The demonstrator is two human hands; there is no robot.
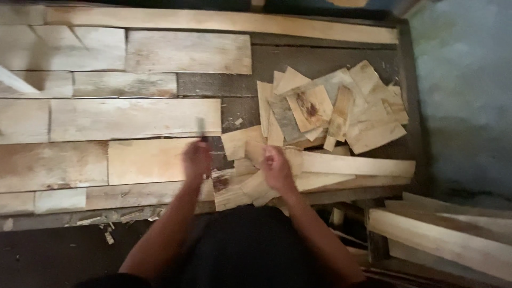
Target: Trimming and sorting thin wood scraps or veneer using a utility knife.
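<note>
A dark wooden platform (277,58) is filling most of the frame, with a grey-blue floor (469,96) running down the right edge. Flat pale boards (133,117) are lying in rows across the upper left and centre left. A loose heap of thin offcuts (330,106) is sitting in the upper right of the platform, and long planks (442,234) are stacking up in the lower right corner.

At centre frame, I am closing my left hand (196,159) around a slim dark tool (201,128), whose tip is pointing up over the boards; the blur is keeping me from telling what kind of tool it is. Just beside it, my right hand (276,168) is resting on a small pile of wood scraps (240,186), fingers curled over a piece; how firmly I am gripping it, I cannot tell. Wood chips (106,221) are lying scattered along the platform's near edge at lower left.
</note>
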